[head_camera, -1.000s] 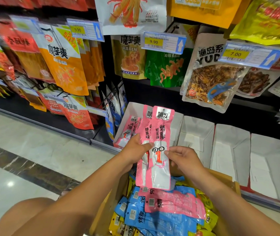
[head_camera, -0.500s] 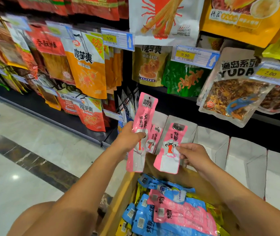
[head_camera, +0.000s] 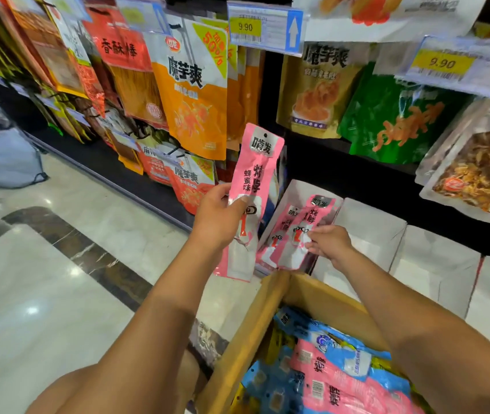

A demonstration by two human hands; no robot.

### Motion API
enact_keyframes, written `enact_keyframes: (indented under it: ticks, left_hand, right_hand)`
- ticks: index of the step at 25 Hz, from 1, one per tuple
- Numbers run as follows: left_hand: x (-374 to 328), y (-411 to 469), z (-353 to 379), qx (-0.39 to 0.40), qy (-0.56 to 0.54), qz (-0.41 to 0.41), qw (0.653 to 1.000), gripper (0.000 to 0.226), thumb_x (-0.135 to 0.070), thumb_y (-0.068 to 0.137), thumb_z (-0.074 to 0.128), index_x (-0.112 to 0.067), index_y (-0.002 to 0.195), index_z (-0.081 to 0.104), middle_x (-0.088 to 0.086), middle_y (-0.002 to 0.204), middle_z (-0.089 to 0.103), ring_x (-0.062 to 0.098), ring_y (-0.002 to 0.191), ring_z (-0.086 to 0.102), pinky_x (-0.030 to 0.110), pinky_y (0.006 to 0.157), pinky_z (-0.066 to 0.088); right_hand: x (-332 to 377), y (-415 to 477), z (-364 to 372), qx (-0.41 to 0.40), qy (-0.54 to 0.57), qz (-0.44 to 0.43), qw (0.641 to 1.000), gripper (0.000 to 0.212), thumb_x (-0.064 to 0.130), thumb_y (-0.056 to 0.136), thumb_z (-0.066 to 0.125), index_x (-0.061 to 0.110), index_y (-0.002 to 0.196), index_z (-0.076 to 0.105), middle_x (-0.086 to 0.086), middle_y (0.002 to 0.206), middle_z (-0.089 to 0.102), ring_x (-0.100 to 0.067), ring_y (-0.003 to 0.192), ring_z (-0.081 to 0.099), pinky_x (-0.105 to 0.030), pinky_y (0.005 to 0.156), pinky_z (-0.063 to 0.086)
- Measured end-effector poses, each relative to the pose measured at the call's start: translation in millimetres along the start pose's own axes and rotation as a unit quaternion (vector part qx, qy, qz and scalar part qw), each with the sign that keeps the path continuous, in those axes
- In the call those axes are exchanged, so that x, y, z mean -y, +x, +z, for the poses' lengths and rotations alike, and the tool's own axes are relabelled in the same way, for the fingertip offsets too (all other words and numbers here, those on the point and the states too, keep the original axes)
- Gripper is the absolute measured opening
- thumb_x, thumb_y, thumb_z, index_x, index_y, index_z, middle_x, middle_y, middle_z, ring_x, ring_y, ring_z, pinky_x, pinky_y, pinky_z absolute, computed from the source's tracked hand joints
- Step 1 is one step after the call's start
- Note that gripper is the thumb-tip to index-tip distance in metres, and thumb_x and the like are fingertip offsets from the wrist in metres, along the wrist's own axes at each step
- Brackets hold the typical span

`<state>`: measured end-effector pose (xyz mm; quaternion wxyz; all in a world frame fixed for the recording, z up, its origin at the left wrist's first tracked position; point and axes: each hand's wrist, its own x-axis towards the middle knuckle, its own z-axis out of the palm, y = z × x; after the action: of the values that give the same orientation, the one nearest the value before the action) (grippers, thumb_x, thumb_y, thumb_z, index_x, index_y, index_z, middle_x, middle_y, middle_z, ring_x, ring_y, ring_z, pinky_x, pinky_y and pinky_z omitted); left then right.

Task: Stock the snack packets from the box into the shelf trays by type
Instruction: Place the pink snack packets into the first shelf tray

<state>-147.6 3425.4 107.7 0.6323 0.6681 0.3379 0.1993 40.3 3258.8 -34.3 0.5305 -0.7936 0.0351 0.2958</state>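
My left hand (head_camera: 218, 218) grips a long pink snack packet (head_camera: 255, 186) and holds it upright in front of the shelf. My right hand (head_camera: 329, 242) pinches another pink packet (head_camera: 303, 234) that stands inside the leftmost white shelf tray (head_camera: 297, 189), beside one more pink packet (head_camera: 281, 234) in that tray. Below, the cardboard box (head_camera: 255, 333) holds several blue, pink and yellow packets (head_camera: 327, 372).
More white trays (head_camera: 369, 231) line the shelf to the right. Large hanging snack bags (head_camera: 196, 94) and price tags (head_camera: 264, 28) fill the racks above. A glossy tiled floor (head_camera: 44, 279) lies to the left, with a grey bag (head_camera: 2, 156) on it.
My right hand has carried its pink packet from above the box into the leftmost tray. My left hand has lifted its packet up and to the left. The view has moved closer to the shelf.
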Motion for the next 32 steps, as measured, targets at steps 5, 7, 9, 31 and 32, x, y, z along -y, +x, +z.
enact_keyframes:
  ticks: [5, 7, 9, 31, 32]
  left_hand:
    - [0, 5, -7, -0.002, -0.016, -0.015, 1.000, 0.011, -0.019, 0.097, 0.070, -0.023, 0.107, 0.073, -0.004, 0.099, 0.079, 0.019, 0.097, 0.075, 0.050, 0.096, 0.057]
    - [1, 8, -9, 0.006, -0.015, -0.022, 1.000, 0.013, -0.020, 0.098, 0.069, -0.024, 0.109, 0.072, -0.005, 0.101, 0.079, 0.018, 0.098, 0.075, 0.049, 0.095, 0.058]
    - [2, 11, -8, 0.010, -0.010, -0.035, 0.999, 0.015, -0.022, 0.098, 0.068, -0.026, 0.112, 0.071, -0.007, 0.103, 0.078, 0.017, 0.098, 0.075, 0.050, 0.095, 0.058]
    - [5, 2, -1, 0.018, 0.002, -0.043, 0.999, 0.015, -0.021, 0.095, 0.072, -0.018, 0.110, 0.071, 0.002, 0.102, 0.079, 0.025, 0.096, 0.075, 0.055, 0.094, 0.058]
    - [4, 1, 1, 0.016, 0.002, -0.038, 0.999, 0.011, -0.020, 0.095, 0.072, -0.018, 0.106, 0.071, 0.003, 0.100, 0.079, 0.026, 0.094, 0.075, 0.054, 0.093, 0.058]
  right_hand:
    - [-8, 52, 42, -0.012, -0.122, 0.000, 0.992, 0.009, 0.007, 0.086, 0.070, 0.015, 0.084, 0.067, -0.013, 0.095, 0.071, -0.029, 0.088, 0.070, -0.035, 0.070, 0.059]
    - [-12, 67, 56, -0.030, -0.178, -0.011, 0.984, 0.004, 0.011, 0.092, 0.063, 0.010, 0.095, 0.066, -0.014, 0.091, 0.067, -0.028, 0.079, 0.065, -0.030, 0.056, 0.048]
    - [-19, 83, 68, -0.026, -0.203, 0.000, 0.979, 0.013, 0.016, 0.096, 0.060, 0.005, 0.101, 0.062, -0.015, 0.096, 0.066, -0.029, 0.081, 0.065, -0.031, 0.054, 0.047]
    - [-58, 8, -39, 0.015, -0.218, -0.106, 0.970, 0.018, 0.020, 0.094, 0.065, 0.021, 0.111, 0.070, 0.001, 0.123, 0.066, -0.021, 0.109, 0.063, -0.036, 0.098, 0.050]
    - [-66, 1, -55, -0.005, -0.249, -0.116, 0.961, 0.019, 0.020, 0.095, 0.064, 0.019, 0.113, 0.070, 0.001, 0.124, 0.065, -0.022, 0.109, 0.064, -0.030, 0.096, 0.048]
